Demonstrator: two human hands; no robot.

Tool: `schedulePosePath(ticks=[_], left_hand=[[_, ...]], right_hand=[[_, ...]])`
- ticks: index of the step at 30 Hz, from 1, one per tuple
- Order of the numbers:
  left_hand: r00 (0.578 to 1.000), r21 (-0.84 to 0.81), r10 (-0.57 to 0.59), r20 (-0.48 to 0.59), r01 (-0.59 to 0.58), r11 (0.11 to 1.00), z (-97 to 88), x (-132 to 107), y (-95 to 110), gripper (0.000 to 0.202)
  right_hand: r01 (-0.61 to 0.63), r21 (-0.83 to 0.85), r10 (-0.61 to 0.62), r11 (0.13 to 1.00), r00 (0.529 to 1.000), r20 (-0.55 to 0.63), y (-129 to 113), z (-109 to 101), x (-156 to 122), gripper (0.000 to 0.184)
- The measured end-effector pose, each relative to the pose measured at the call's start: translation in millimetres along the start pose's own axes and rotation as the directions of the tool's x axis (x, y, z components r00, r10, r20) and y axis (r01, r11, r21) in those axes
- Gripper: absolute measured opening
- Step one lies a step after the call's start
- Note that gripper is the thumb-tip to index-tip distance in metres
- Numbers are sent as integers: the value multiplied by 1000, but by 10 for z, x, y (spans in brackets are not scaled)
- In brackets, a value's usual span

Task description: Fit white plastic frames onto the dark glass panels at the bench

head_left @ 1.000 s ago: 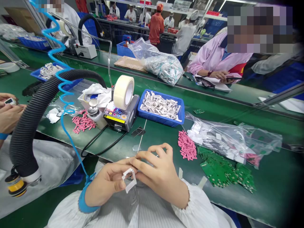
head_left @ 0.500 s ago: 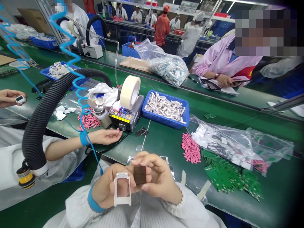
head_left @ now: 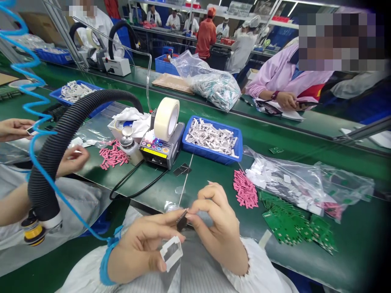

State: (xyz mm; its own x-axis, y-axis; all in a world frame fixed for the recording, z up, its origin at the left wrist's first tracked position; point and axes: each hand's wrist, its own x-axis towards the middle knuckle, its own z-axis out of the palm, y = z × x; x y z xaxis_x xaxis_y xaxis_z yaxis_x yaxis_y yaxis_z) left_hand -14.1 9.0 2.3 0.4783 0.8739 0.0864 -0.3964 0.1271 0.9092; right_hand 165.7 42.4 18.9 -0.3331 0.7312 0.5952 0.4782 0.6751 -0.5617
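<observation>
Low in front of me, my left hand (head_left: pixel 137 246) grips a small white plastic frame (head_left: pixel 174 258) between thumb and fingers, with the frame tilted. Its outstretched index finger also touches a thin dark rectangular panel (head_left: pixel 181 222). My right hand (head_left: pixel 218 230) pinches the upper edge of that panel between thumb and fingertips. The panel is seen nearly edge-on and sits apart from the frame, just above it. A blue wrist strap (head_left: pixel 106 262) with a coiled cord is on my left wrist.
A tape dispenser (head_left: pixel 159 152) and a blue bin of white frames (head_left: pixel 241 152) stand ahead. Pink strips (head_left: pixel 245 189), green circuit boards (head_left: pixel 290 228) and a plastic bag (head_left: pixel 308 183) lie right. A black hose (head_left: pixel 49 142) and a co-worker's hand (head_left: pixel 73 160) are left.
The white frame has turned from upright to tilted. The dark panel has gone from face-on to nearly edge-on, pinched by the right hand. The co-worker's hand has withdrawn left from the tape dispenser.
</observation>
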Motion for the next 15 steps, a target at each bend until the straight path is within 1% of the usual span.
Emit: schedulePosePath(ticks=[3, 7, 10, 15], left_hand=[[1000, 25, 6, -14, -6, 1000, 10, 5, 28, 28], [1000, 22, -11, -9, 11, 1000, -17, -5, -14, 29], [1000, 31, -2, -14, 2, 1000, -40, -4, -46, 30], [1000, 42, -2, -14, 3, 999, -63, -2, -43, 30]], right_hand=[[-1, 19, 1, 1000, 1000, 8, 6, 4, 0, 8], [-18, 15, 18, 1000, 1000, 22, 17, 15, 2, 7], [-30, 22, 30, 999, 999, 14, 23, 28, -7, 7], [-50, 44, 49, 998, 998, 28, 31, 44, -26, 8]])
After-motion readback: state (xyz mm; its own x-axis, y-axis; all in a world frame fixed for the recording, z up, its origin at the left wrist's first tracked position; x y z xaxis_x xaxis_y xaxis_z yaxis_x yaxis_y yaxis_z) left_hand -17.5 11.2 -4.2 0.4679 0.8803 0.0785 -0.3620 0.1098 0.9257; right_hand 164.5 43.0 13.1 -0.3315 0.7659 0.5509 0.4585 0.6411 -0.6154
